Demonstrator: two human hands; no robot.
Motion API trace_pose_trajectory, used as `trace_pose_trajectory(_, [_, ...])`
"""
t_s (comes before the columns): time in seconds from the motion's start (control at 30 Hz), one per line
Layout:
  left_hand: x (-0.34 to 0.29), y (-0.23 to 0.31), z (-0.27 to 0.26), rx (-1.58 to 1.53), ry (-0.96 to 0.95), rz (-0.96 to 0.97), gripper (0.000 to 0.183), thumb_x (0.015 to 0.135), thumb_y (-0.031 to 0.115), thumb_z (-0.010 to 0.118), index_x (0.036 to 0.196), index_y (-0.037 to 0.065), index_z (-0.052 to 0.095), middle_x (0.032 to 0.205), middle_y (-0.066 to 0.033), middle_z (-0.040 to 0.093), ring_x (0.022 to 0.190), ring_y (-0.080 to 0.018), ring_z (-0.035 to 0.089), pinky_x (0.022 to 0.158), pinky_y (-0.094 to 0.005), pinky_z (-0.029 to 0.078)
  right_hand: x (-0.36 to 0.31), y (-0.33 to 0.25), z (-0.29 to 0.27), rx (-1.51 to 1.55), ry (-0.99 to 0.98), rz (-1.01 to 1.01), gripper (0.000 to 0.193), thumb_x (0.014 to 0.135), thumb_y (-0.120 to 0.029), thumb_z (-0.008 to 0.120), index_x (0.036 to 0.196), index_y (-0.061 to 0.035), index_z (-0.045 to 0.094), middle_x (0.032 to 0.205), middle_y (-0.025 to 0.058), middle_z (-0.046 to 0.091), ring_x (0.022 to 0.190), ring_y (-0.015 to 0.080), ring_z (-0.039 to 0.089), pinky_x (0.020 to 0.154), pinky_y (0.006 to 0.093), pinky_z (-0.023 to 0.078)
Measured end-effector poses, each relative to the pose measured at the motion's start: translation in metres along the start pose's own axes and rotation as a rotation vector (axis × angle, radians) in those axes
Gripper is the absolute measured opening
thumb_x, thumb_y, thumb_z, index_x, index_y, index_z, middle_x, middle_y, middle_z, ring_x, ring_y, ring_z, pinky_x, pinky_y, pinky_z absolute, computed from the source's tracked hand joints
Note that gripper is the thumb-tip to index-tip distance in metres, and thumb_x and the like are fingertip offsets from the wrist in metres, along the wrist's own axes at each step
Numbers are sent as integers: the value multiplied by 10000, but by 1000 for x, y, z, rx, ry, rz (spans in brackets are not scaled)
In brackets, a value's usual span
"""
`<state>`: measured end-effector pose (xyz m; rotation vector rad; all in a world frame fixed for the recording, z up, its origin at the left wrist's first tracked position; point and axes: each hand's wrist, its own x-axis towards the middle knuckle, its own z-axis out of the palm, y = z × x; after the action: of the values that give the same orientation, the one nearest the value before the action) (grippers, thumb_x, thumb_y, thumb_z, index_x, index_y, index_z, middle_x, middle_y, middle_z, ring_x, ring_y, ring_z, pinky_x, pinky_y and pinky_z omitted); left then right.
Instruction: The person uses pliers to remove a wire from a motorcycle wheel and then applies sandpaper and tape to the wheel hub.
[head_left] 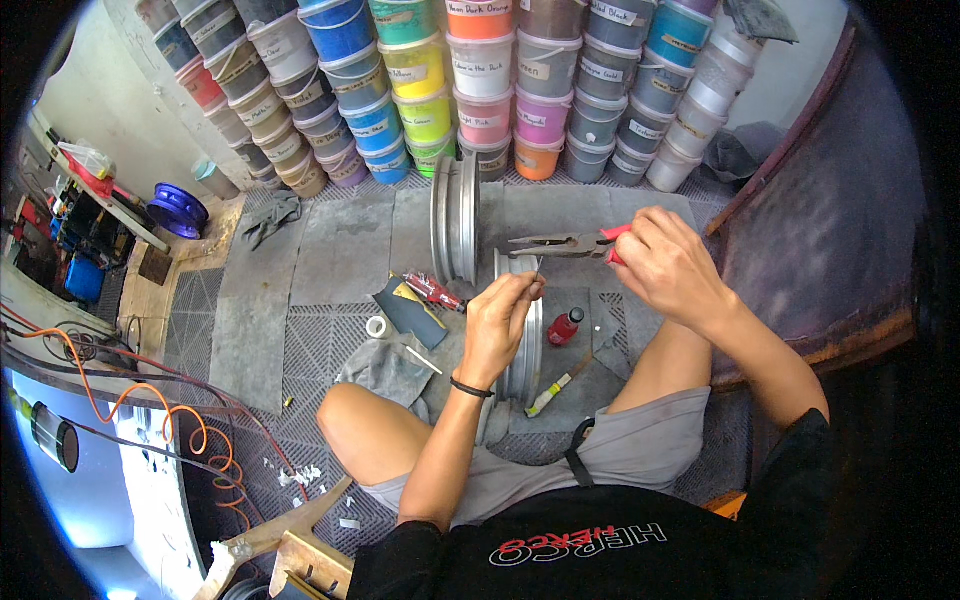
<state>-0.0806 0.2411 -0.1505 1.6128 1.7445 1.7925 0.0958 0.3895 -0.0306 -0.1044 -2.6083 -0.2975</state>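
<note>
My right hand [668,262] is closed round the red handles of long-nose pliers [575,244], whose jaws point left and look slightly parted. Just below the jaws, my left hand [497,322] is closed in a pinch. A thin, dark piece seems to stick up from its fingertips, too small to name. Behind my left hand a silver wheel rim [533,345] stands on edge between my legs, partly hidden by hand and forearm. A second silver wheel rim [457,225] stands upright just beyond it.
A red bottle [565,328] and a green-handled tool [556,392] lie right of the nearer rim. To its left are a dark sheet [412,312], a white roll [376,326] and a grey cloth [385,372]. Stacked paint buckets [483,68] line the back; an orange coiled hose [205,430] hangs left.
</note>
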Motion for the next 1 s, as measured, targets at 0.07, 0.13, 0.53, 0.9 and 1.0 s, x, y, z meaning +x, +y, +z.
trace_pose_trajectory(0.07, [-1,-1,-1,-9,4,4,109,908,-50,590,1003,-49,643,874,-144,681,804,-249,708,708,-323,556,1,-1,1,-3,-6,-18,240,734,-179,763,868,-75,594,812,76,562,834,264,581,723,388,464])
trace_pose_trajectory(0.13, [-1,-1,0,-19,13,8,100,916,-47,573,984,-53,646,839,-129,674,791,-216,700,708,-305,540,2,-2,2,-14,-13,-32,239,736,-190,765,860,-83,592,804,67,558,821,254,577,705,379,456])
trace_pose_trajectory(0.53, [0,-4,0,-23,41,3,85,913,-45,590,969,-64,651,856,-139,684,786,-215,698,710,-307,542,9,-4,9,-42,-14,-43,223,752,-200,755,829,-92,576,762,47,537,786,232,570,658,363,447])
trace_pose_trajectory(0.9, [2,-3,2,-28,40,10,81,910,-53,584,963,-69,643,871,-138,685,790,-213,702,704,-303,544,10,-4,11,-55,17,-51,223,760,-196,753,797,-94,558,744,46,522,769,224,569,654,360,445])
trace_pose_trajectory(1.0, [2,-3,1,-13,43,23,78,909,-50,587,960,-69,643,870,-137,685,784,-214,701,701,-304,542,9,-3,12,-42,18,-54,224,762,-197,754,800,-94,558,752,48,526,776,228,569,658,364,445])
